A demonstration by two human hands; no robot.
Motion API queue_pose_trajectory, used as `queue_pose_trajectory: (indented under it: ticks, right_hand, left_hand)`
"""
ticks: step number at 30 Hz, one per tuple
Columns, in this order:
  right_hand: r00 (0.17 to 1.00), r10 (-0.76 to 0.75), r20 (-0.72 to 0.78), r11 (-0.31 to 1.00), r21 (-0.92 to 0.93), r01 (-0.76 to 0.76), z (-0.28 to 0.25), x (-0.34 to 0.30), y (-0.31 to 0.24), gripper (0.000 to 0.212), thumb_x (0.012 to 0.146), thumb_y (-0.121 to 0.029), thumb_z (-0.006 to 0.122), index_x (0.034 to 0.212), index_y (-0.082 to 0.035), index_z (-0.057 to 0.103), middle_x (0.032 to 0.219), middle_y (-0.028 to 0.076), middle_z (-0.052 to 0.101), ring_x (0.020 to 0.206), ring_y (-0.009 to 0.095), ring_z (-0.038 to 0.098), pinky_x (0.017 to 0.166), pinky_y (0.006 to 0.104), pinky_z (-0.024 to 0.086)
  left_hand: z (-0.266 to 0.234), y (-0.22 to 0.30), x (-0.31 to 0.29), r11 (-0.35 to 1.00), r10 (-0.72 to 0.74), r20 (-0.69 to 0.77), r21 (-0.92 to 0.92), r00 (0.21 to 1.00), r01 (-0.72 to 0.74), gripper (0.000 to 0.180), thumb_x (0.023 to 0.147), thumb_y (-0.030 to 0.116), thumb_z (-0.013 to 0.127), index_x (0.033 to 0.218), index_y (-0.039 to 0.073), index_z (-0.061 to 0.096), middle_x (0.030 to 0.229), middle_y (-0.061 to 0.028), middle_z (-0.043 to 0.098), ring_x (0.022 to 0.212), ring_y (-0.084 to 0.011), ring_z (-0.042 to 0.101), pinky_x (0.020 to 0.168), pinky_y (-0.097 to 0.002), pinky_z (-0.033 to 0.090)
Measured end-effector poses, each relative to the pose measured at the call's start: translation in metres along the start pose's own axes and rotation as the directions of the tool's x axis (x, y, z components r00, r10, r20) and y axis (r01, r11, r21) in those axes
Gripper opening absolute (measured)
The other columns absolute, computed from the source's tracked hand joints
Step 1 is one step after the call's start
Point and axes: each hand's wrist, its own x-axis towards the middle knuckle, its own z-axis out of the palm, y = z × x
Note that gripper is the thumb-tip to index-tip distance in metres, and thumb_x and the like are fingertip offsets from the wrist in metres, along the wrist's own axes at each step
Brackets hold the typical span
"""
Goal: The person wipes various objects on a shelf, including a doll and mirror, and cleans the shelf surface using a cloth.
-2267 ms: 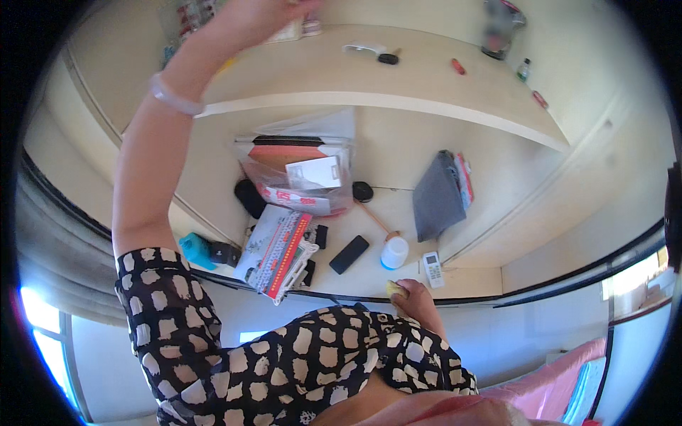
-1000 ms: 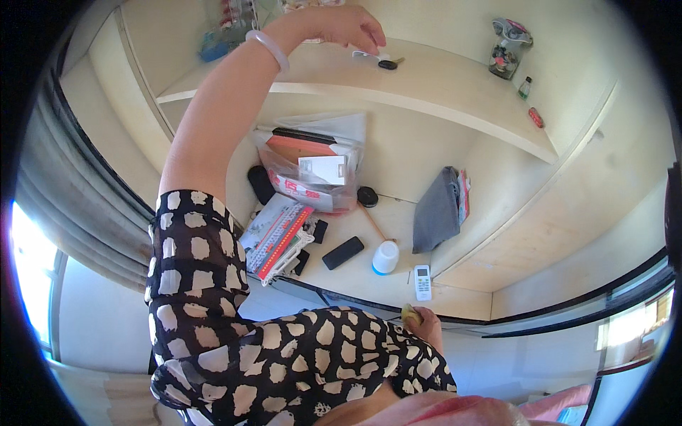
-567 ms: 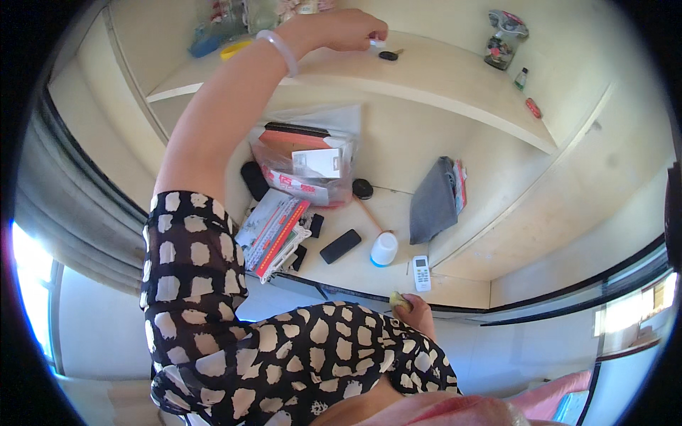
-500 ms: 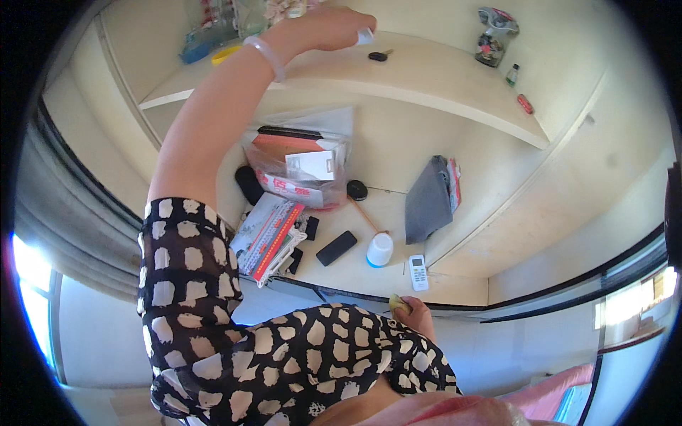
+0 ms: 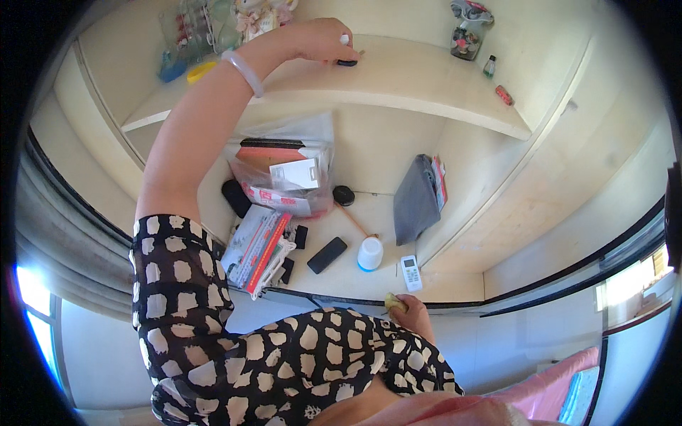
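My left hand [image 5: 323,41] reaches over the upper shelf, its fingers curled around a small white object [image 5: 345,40] whose kind I cannot make out. Right at its fingertips lies a black car key [image 5: 347,63], partly covered by the hand; whether it is gripped I cannot tell. Low down, by the front edge of the lower surface, my right hand [image 5: 413,317] is closed on a crumpled yellow-green cloth or sponge [image 5: 395,303]. A white remote control [image 5: 410,273] lies just beyond that hand, next to a white container with a blue base [image 5: 370,254].
On the upper shelf [image 5: 419,85] stand a doll figurine [image 5: 259,18], a yellow ring [image 5: 202,72], a jar of trinkets [image 5: 467,41], a small bottle [image 5: 489,66] and a red item [image 5: 504,95]. Below are a plastic bag [image 5: 320,153], booklets [image 5: 249,245], a black phone [image 5: 327,255] and a grey pouch [image 5: 418,199].
My left hand has come down to the key, which was apart from it before. The whole view has shifted a little. My right hand keeps its hold.
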Motion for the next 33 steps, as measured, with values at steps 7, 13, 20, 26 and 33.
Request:
queue_pose_trajectory:
  ticks: [7, 13, 20, 26, 33]
  right_hand:
    - [0.999, -0.035, 0.0, 0.997, -0.075, 0.035, -0.005, 0.003, 0.011, 0.037, 0.069, -0.018, 0.067, 0.102, 0.0, 0.064, 0.101, 0.02, 0.063, 0.095, 0.035, 0.059, 0.088, 0.0387, 0.046]
    - [1.0, -0.009, -0.005, 1.0, -0.017, 0.009, -0.009, 0.003, 0.026, 0.038, 0.069, -0.019, 0.068, 0.102, 0.001, 0.063, 0.101, 0.02, 0.063, 0.096, 0.035, 0.059, 0.088, 0.0388, 0.046]
    - [0.999, -0.004, -0.047, 0.998, -0.067, 0.0, -0.024, -0.006, 0.033, 0.037, 0.072, -0.02, 0.068, 0.103, 0.0, 0.063, 0.102, 0.02, 0.063, 0.097, 0.035, 0.059, 0.087, 0.0391, 0.046]
    - [0.984, 0.136, -0.113, 0.991, 0.01, -0.136, -0.024, -0.028, 0.059, 0.038, 0.07, -0.02, 0.068, 0.103, -0.001, 0.064, 0.1, 0.019, 0.064, 0.097, 0.035, 0.059, 0.087, 0.0388, 0.047]
    - [0.986, 0.115, -0.118, 0.992, -0.046, -0.121, -0.039, -0.026, 0.06, 0.038, 0.07, -0.02, 0.068, 0.103, -0.001, 0.064, 0.1, 0.019, 0.064, 0.095, 0.034, 0.061, 0.084, 0.038, 0.048]
  left_hand:
    - [0.0, 0.014, 0.009, 0.922, -0.034, 0.212, -0.37, 0.977, 0.113, 0.025, 0.074, 0.026, 0.069, 0.081, 0.003, 0.064, 0.073, -0.0052, 0.062, 0.061, -0.011, 0.055, 0.056, -0.0251, 0.044]
    - [0.016, 0.05, 0.073, 0.929, -0.057, 0.209, -0.347, 0.976, 0.128, 0.023, 0.074, 0.025, 0.071, 0.081, 0.003, 0.064, 0.071, -0.0026, 0.061, 0.057, -0.0092, 0.054, 0.051, -0.0228, 0.044]
    - [0.05, 0.126, 0.158, 0.599, -0.07, 0.253, -0.763, 0.965, 0.244, 0.017, 0.077, 0.013, 0.07, 0.088, 0.002, 0.063, 0.078, -0.0061, 0.063, 0.066, -0.0128, 0.06, 0.059, -0.0231, 0.052]
    - [0.07, 0.129, 0.185, 0.441, -0.181, 0.319, -0.819, 0.93, 0.367, 0.013, 0.079, 0.0, 0.064, 0.092, -0.001, 0.062, 0.088, -0.0097, 0.062, 0.071, -0.0181, 0.062, 0.062, -0.0263, 0.055]
    - [0.073, 0.129, 0.199, 0.419, -0.143, 0.233, -0.866, 0.962, 0.272, 0.013, 0.078, -0.002, 0.064, 0.09, -0.004, 0.061, 0.088, -0.0132, 0.062, 0.074, -0.0226, 0.064, 0.062, -0.033, 0.058]
